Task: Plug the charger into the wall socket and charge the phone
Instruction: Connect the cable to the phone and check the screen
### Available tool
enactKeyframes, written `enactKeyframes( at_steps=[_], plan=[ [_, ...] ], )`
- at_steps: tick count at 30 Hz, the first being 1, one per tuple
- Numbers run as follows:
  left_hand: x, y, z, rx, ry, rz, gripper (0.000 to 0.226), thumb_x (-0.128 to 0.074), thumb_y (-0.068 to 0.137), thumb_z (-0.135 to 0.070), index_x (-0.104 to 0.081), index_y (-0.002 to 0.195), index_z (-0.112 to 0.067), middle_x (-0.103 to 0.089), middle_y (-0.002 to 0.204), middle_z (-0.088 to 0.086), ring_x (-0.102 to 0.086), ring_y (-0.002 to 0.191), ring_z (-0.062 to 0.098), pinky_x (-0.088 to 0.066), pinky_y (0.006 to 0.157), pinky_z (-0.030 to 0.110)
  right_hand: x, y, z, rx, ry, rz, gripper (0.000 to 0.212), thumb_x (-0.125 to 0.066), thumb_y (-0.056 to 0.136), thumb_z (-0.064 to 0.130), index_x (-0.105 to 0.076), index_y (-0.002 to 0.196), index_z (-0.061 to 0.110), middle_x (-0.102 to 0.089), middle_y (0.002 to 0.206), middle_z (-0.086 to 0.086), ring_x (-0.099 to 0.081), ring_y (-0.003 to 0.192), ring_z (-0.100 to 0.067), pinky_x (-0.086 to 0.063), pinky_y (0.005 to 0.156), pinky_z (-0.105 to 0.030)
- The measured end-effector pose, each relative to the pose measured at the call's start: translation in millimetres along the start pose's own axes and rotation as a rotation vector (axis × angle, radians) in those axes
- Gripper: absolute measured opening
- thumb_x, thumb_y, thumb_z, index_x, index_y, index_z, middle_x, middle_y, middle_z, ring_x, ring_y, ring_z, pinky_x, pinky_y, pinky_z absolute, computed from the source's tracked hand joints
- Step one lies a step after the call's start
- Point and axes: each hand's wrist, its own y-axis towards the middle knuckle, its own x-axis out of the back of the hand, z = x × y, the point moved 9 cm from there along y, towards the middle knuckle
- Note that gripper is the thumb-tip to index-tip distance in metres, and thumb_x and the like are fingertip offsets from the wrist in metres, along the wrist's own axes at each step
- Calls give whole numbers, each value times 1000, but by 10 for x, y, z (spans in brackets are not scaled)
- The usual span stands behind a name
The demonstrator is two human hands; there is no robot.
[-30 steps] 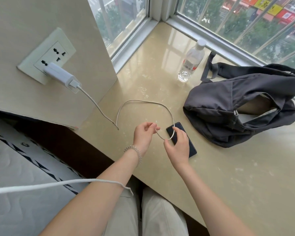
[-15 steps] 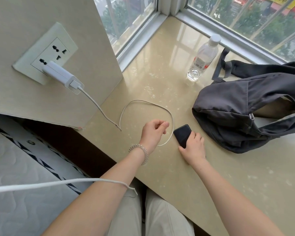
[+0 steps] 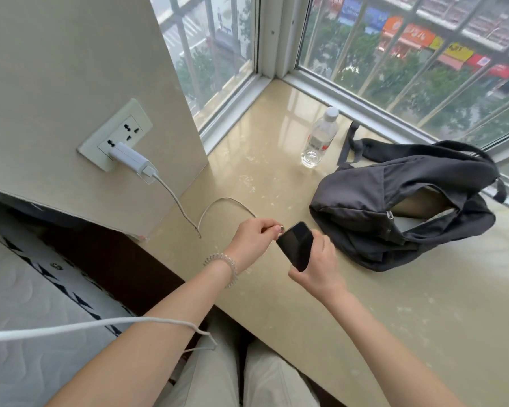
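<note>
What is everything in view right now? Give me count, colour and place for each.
wall socket: one, white, on the beige wall at left
charger: one, white, plugged into the socket
cable: one, white, from charger onto the ledge, end in left hand
phone: one, black, held above the ledge
water bottle: one, clear, white cap, near the window
backpack: one, dark grey, open, right on the ledge
left hand: pinching the cable end at the phone
right hand: gripping the phone
</note>
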Motion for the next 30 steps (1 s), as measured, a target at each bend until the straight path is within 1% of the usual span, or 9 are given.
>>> enactKeyframes(
  at_steps=[3,5,8,9,13,16,21,26,30],
  plan=[
    [228,-208,-367,-85,1,-38,19,-55,92,-24,-73,94,-23,-67,76,-14,-58,68,-9,-40,60,2,469,-162,366,134,-1,-80,82,-73,54,23,-40,126,2,-51,99,-12,-51,89,-29,-48,75,-37],
    [376,-353,-587,-138,45,-54,19,-55,92,-27,-74,96,-25,-67,77,-16,-60,76,-7,-41,63,3,749,-266,571,198,-22,-105,79,-73,57,22,-43,127,0,-53,102,-12,-52,90,-29,-49,77,-38],
    [513,-556,-850,-200,113,-39,19,-56,92,-28,-73,99,-24,-65,77,-17,-59,79,-5,-41,64,5,1104,-405,829,274,-51,-133,75,-71,62,23,-44,129,0,-55,109,-13,-53,97,-30,-48,84,-40],
    [542,-621,-928,-218,134,-27,19,-56,92,-27,-73,99,-23,-64,78,-15,-59,80,-3,-41,67,8,1205,-445,906,297,-55,-143,75,-70,63,23,-44,129,0,-56,111,-13,-53,99,-30,-48,85,-40],
    [623,-860,-1228,-302,211,6,18,-56,92,-17,-73,97,-17,-67,85,0,-61,88,15,-50,83,33,1496,-572,1124,364,-76,-159,73,-68,66,25,-43,130,0,-55,112,-13,-52,100,-31,-47,86,-41],
    [684,-1011,-1363,-332,227,6,19,-57,91,-16,-74,99,-15,-68,86,-3,-63,88,14,-52,86,36,1625,-662,1211,402,-65,-182,73,-69,66,24,-43,130,1,-55,111,-13,-53,98,-30,-47,83,-41],
    [768,-1184,-1483,-352,209,4,18,-58,91,-15,-74,97,-13,-70,92,3,-64,89,15,-52,85,34,1704,-774,1311,460,-49,-221,75,-68,63,24,-40,129,5,-55,108,-11,-53,96,-29,-48,80,-40],
    [801,-1277,-1495,-356,213,8,18,-57,89,-15,-75,91,-16,-69,82,-2,-62,82,12,-50,79,28,1713,-831,1364,471,-71,-212,75,-67,64,26,-40,131,6,-54,108,-9,-53,96,-28,-48,80,-39],
    [804,-1295,-1515,-345,249,26,17,-57,89,-15,-74,84,-17,-62,69,-10,-53,67,5,-43,68,22,1743,-841,1373,469,-87,-205,77,-68,64,26,-39,132,6,-55,106,-8,-53,94,-29,-49,79,-40]
  ],
)
